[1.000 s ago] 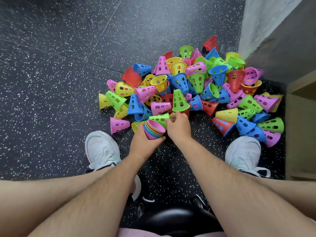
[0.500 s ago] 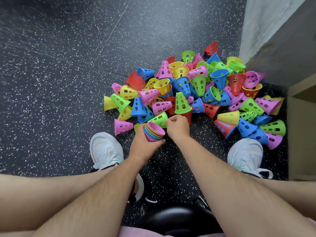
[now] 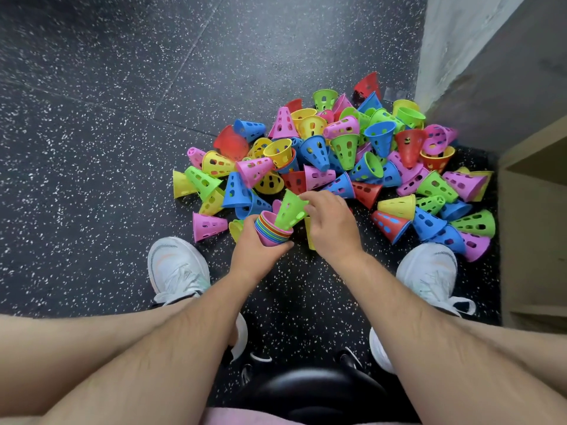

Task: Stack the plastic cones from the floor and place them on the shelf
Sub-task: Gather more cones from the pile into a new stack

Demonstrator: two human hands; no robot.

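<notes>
Head view: with left hand (image 3: 257,256) gripping the nested stack (image 3: 271,233) beside the pile on the floor (image 3: 92,154) and right hand (image 3: 333,228) pinching the green cone (image 3: 290,210) tilted in its mouth, straighten the cone, then push fully home without jamming.

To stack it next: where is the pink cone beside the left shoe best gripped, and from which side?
Probably pinch the pink cone by its wide rim, from above-left; it lies sideways, narrow end pointing right, free for nesting.

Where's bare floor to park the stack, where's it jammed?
Free: floor left of the cone pile, past the left shoe; also between it and the right shoe. Jammed: the pile, up to wall and shelf.
</notes>
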